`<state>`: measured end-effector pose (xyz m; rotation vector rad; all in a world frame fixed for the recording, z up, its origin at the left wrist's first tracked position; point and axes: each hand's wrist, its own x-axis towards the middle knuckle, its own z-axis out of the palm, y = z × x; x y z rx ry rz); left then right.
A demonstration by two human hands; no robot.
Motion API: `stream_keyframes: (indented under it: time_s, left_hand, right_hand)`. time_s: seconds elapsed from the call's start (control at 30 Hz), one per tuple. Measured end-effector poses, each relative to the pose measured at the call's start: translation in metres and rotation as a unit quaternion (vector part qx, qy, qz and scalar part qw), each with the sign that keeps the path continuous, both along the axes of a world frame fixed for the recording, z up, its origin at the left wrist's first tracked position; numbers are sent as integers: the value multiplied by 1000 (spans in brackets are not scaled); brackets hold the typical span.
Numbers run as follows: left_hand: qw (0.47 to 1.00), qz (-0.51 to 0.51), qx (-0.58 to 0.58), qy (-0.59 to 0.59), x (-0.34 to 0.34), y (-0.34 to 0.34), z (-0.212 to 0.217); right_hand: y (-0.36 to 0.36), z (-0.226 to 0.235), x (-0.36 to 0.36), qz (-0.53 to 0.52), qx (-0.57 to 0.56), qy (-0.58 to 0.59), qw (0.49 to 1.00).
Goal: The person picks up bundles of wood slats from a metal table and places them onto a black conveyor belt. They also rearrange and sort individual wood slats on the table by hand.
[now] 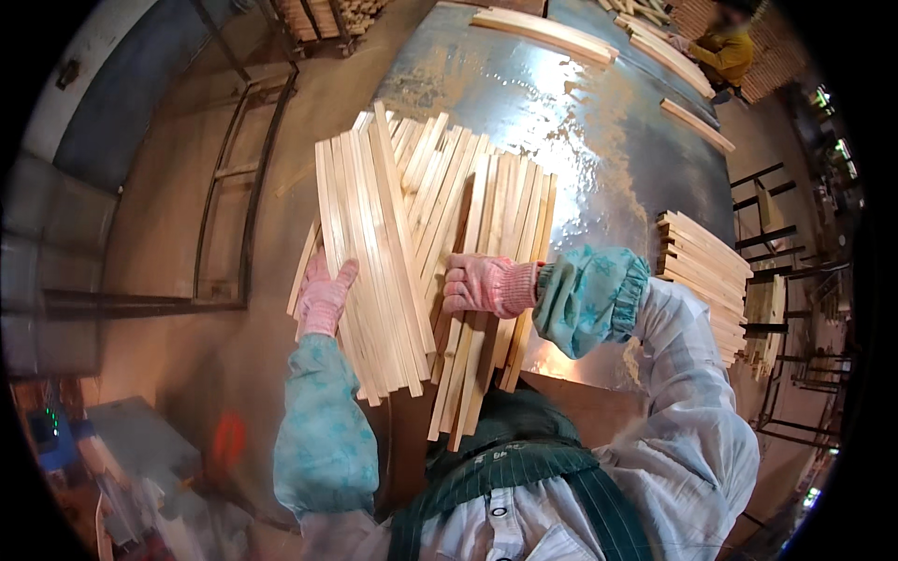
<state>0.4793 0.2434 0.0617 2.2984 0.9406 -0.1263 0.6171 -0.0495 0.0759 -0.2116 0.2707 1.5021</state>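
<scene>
Pale wooden strips (369, 252) lie fanned out in a loose bundle at the near left edge of the metal table. My left hand (326, 293), in a pink glove, grips the outer left side of this bundle. Its thumb rests on top, and the other fingers are partly hidden. More strips (510, 206) lie to the right, their near ends sticking out toward my apron. Across these, my right hand (486, 285) is closed, also in a pink glove, with its fingers curled over the strips' left edge. Behind and between the two bundles, further strips (440, 178) lie at a slant.
The shiny metal table (617, 131) has dusty patches. A stack of strips (702, 276) sits at its right edge, and longer boards (547, 35) lie at the far side. Another person (725, 56) works at the far right. A metal frame (248, 178) stands on the left.
</scene>
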Motion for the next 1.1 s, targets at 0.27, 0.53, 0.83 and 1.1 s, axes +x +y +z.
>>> stream_keyframes:
  time_s: [0.27, 0.53, 0.83, 1.1]
  left_hand:
    - [999, 2, -13, 44, 2, 0, 14]
    - [998, 3, -8, 68, 5, -1, 10]
    - [994, 1, 107, -37, 3, -7, -7]
    - [987, 59, 16, -146, -6, 0, -34]
  right_hand:
    - [11, -7, 38, -53, -159, -86, 982]
    - [3, -37, 31, -123, -9, -85, 989]
    - [-49, -57, -3, -72, -574, -713, 396]
    - [-51, -65, -25, -155, -504, -707, 471]
